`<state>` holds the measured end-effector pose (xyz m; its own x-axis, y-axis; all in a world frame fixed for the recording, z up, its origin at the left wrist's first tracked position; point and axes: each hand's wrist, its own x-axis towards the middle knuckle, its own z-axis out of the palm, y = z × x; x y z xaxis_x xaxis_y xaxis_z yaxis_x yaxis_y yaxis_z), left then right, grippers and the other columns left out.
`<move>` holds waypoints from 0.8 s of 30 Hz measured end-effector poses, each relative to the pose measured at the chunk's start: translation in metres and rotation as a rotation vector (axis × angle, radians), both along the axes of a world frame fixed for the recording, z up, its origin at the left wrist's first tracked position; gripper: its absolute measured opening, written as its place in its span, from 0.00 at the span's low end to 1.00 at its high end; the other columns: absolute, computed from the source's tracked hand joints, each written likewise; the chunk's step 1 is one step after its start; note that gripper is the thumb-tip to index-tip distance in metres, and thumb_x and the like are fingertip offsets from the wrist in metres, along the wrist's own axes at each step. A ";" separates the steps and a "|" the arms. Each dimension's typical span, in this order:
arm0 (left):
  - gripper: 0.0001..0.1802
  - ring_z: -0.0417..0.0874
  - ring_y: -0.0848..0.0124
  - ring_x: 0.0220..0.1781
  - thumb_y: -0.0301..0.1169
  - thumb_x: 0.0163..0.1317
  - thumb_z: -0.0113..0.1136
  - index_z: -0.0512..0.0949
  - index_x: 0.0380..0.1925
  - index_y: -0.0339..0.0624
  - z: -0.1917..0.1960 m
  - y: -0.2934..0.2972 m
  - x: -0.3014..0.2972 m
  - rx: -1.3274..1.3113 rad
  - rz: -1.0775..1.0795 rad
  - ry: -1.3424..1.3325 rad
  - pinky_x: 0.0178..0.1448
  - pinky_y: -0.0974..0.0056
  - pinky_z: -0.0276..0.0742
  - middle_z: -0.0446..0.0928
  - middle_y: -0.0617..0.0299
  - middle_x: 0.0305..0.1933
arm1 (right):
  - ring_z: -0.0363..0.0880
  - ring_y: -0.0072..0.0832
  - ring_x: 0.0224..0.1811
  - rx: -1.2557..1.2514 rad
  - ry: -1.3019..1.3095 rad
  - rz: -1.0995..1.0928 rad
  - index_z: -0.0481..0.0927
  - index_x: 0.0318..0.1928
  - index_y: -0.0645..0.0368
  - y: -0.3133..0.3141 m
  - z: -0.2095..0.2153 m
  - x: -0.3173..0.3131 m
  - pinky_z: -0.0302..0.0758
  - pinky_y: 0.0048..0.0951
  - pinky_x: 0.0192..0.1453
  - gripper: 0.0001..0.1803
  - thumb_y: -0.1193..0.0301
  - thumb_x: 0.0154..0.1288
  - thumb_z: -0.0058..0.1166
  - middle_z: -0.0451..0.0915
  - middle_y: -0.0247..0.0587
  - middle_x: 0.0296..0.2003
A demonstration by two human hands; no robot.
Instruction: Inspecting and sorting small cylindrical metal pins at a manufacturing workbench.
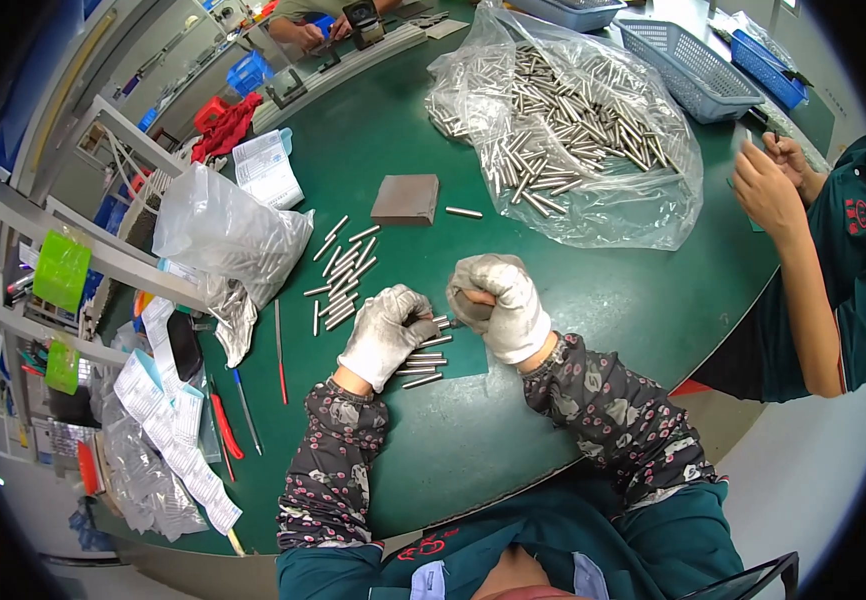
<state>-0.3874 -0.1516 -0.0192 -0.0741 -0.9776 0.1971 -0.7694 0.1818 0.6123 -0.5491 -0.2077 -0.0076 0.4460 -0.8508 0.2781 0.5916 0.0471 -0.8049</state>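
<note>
Both my hands wear white work gloves with bare fingertips showing. My left hand (389,330) is closed, its fingertips around the end of a short metal pin (442,322) that points toward my right hand. Close beside it, my right hand (499,308) is curled into a fist; whatever it grips is hidden. Just below the left fingers lies a small row of metal pins (422,368). A looser group of pins (340,285) is spread beyond my left hand. Farther off, a single pin (464,212) rests next to a brownish-grey rectangular block (405,199).
A large clear bag of pins (578,125) covers the far right of the green table (483,430). Blue-grey baskets (691,70) stand behind it. At left are a filled plastic bag (233,225), red-handled pliers (223,425), pens and papers. A co-worker's hands (768,185) are at right.
</note>
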 end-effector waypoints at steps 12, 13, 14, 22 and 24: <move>0.09 0.75 0.64 0.32 0.21 0.43 0.62 0.73 0.26 0.38 -0.005 -0.005 0.003 -0.022 -0.021 0.052 0.37 0.65 0.71 0.73 0.59 0.27 | 0.47 0.19 0.09 0.181 -0.062 0.053 0.55 0.12 0.52 -0.006 0.002 -0.007 0.48 0.21 0.15 0.20 0.62 0.59 0.37 0.50 0.28 0.09; 0.09 0.75 0.67 0.32 0.19 0.45 0.60 0.71 0.27 0.37 -0.005 -0.004 0.004 -0.008 -0.048 0.027 0.38 0.67 0.71 0.72 0.60 0.28 | 0.47 0.19 0.09 0.180 -0.074 0.049 0.55 0.12 0.52 -0.007 0.001 -0.008 0.48 0.21 0.15 0.20 0.62 0.59 0.37 0.50 0.28 0.09; 0.09 0.75 0.68 0.32 0.19 0.45 0.61 0.71 0.27 0.37 -0.004 -0.004 0.005 0.003 -0.044 0.021 0.38 0.68 0.71 0.72 0.60 0.28 | 0.47 0.19 0.09 0.167 -0.093 0.025 0.55 0.12 0.52 -0.010 -0.001 -0.007 0.48 0.21 0.15 0.20 0.62 0.59 0.37 0.50 0.28 0.09; 0.10 0.77 0.63 0.30 0.21 0.41 0.64 0.73 0.25 0.37 -0.006 -0.001 0.003 0.027 0.012 0.148 0.35 0.65 0.73 0.74 0.58 0.27 | 0.50 0.19 0.10 0.119 -0.126 0.071 0.55 0.13 0.52 -0.012 -0.008 -0.008 0.48 0.21 0.14 0.19 0.62 0.61 0.34 0.51 0.27 0.09; 0.10 0.77 0.63 0.31 0.21 0.41 0.64 0.73 0.25 0.37 -0.005 -0.002 0.003 0.022 0.005 0.141 0.35 0.65 0.73 0.74 0.58 0.27 | 0.50 0.19 0.10 0.118 -0.131 0.066 0.56 0.13 0.52 -0.012 -0.007 -0.006 0.48 0.21 0.14 0.19 0.62 0.61 0.35 0.52 0.27 0.10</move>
